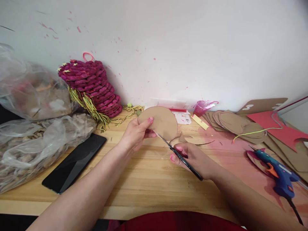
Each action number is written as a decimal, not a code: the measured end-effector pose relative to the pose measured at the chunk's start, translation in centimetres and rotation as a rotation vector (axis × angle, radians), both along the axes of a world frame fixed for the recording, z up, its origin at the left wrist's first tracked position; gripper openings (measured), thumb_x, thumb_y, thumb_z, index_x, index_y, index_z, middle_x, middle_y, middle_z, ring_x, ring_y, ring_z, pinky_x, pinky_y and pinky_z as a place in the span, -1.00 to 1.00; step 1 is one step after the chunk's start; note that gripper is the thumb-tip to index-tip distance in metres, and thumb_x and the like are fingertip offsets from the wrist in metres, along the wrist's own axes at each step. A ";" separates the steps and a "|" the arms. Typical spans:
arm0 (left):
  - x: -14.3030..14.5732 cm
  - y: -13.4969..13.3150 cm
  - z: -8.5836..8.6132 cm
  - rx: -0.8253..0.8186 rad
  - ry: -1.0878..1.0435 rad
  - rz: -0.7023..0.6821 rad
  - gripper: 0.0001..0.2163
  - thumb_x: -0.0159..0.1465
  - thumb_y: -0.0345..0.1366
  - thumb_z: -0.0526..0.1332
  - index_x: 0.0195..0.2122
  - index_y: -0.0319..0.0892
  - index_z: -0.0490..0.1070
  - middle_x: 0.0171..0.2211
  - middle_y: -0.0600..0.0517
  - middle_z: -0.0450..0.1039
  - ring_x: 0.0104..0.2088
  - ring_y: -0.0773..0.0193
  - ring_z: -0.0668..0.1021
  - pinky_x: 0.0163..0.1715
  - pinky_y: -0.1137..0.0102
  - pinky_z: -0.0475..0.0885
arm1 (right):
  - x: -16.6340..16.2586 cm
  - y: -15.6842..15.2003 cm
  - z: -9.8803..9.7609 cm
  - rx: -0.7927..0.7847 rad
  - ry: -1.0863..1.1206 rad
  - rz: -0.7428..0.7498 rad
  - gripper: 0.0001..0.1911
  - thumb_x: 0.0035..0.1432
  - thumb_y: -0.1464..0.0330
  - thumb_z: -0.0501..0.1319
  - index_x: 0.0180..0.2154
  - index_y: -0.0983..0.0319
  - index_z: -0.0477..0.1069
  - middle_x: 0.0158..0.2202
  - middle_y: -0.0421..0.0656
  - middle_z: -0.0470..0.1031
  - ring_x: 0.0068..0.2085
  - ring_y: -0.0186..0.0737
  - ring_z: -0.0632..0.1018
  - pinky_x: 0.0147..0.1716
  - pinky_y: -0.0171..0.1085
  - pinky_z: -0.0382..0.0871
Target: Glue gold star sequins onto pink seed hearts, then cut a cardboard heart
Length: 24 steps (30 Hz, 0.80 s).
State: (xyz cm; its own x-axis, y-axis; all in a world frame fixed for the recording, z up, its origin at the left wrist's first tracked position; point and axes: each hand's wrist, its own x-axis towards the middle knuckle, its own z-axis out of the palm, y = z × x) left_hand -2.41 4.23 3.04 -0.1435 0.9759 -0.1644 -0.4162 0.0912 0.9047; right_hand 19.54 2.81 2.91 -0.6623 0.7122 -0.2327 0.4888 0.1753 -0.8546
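My left hand [138,133] grips a brown cardboard disc [163,120] by its left side, thumb on top and fingers beneath. The disc is held tilted above the wooden table. In my right hand [192,158] is a pair of scissors [184,160] with dark handles. Their blades point up and left and meet the disc's lower edge near my left fingers. Whether the blades are parted cannot be made out. Thin cardboard offcuts [182,138] lie on the table just right of the disc.
Plastic bags [45,141] and a black phone [74,162] lie left. Purple braided pieces [91,86] with yellow-green strings lean on the wall. A pink cup [202,107], cardboard discs [232,122], red sheet [274,123] and blue glue gun [280,175] sit right on the table [144,192].
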 end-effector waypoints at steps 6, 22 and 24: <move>0.0 0.0 0.0 -0.001 -0.003 -0.012 -0.68 0.08 -0.28 0.42 -0.16 -0.27 0.49 -0.43 0.03 0.52 -0.58 0.41 0.50 -0.67 0.53 0.51 | 0.0 -0.1 0.3 -0.021 0.013 -0.010 -0.47 0.18 0.10 0.29 -0.53 0.17 0.00 -0.50 -0.34 -0.05 -0.47 -0.36 0.06 -0.49 -0.29 -0.08; -0.2 0.0 0.0 -0.009 0.017 -0.032 -0.61 0.03 -0.22 0.45 -0.15 -0.27 0.48 -0.43 0.03 0.50 -0.56 0.40 0.49 -0.68 0.52 0.50 | 0.1 0.0 -0.2 -0.070 0.041 0.007 -0.46 0.20 0.09 0.27 -0.53 0.17 -0.02 -0.51 -0.34 -0.07 -0.48 -0.36 0.04 -0.50 -0.27 -0.13; -0.1 0.0 0.0 -0.010 0.022 -0.028 -0.62 0.03 -0.22 0.45 -0.16 -0.28 0.49 -0.43 0.02 0.50 -0.57 0.40 0.48 -0.68 0.53 0.50 | 0.1 0.1 -0.3 -0.072 0.048 0.010 -0.46 0.20 0.10 0.28 -0.53 0.17 -0.02 -0.51 -0.34 -0.07 -0.48 -0.36 0.04 -0.50 -0.27 -0.12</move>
State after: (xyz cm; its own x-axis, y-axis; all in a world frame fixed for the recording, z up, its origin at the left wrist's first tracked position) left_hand -2.55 4.20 3.02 -0.1202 0.9778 -0.1717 -0.3938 0.1118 0.9124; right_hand 19.64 2.90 2.62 -0.6810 0.6880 -0.2506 0.4454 0.1176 -0.8876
